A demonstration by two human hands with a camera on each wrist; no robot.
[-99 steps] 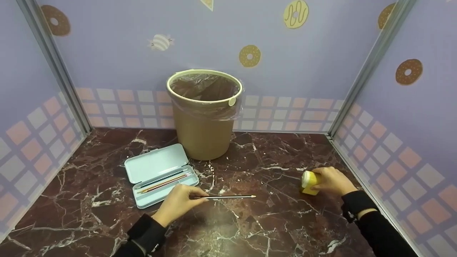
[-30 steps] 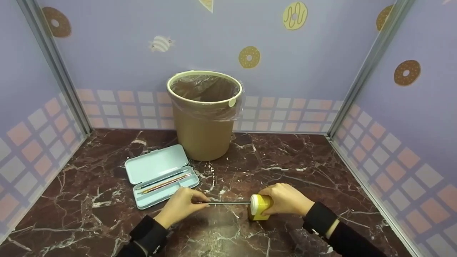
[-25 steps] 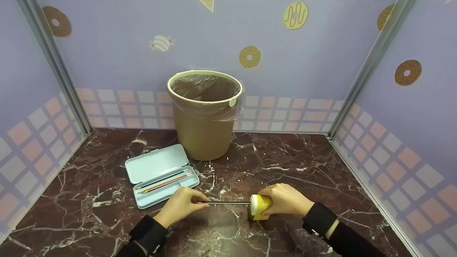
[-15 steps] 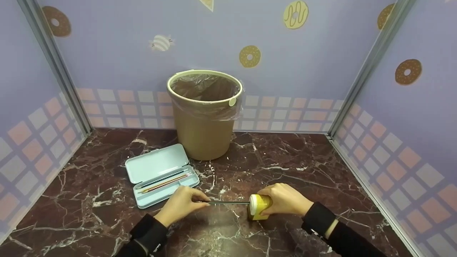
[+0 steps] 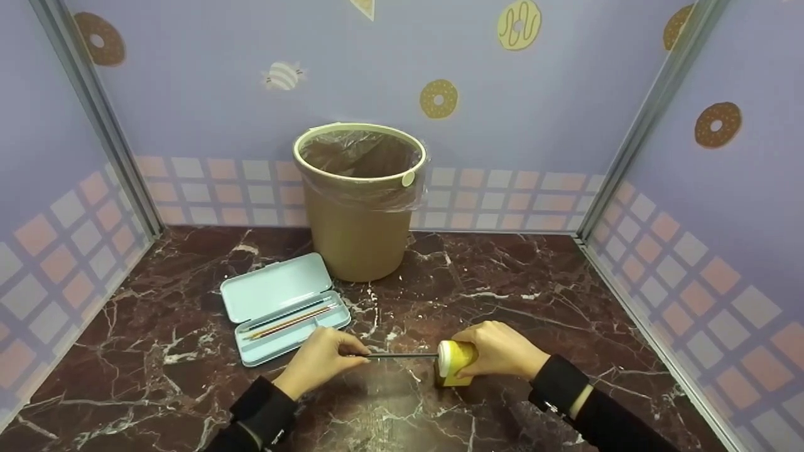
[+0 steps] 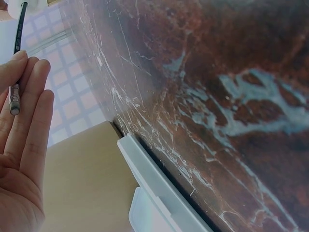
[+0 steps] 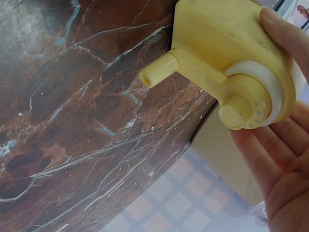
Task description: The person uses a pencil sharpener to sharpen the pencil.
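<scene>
My left hand pinches a dark pencil between thumb and fingers near its eraser end, which shows in the left wrist view as a worn eraser. Level above the table, the pencil's other end meets the white front of a yellow crank pencil sharpener; its tip is hidden there. My right hand grips the sharpener's body from above and behind. In the right wrist view, the crank handle sticks out sideways, with no finger on it.
An open light-blue pencil case with several pencils lies left of centre, just beyond my left hand. Behind it stands a tan bin with a plastic liner. Small pale bits dot the marbled table. Patterned panels close the back and sides.
From the right side, my right hand has brought the sharpener left onto the pencil's tip. Over the last second, sharpener and right hand shifted very slightly left; the left hand has stayed in place.
</scene>
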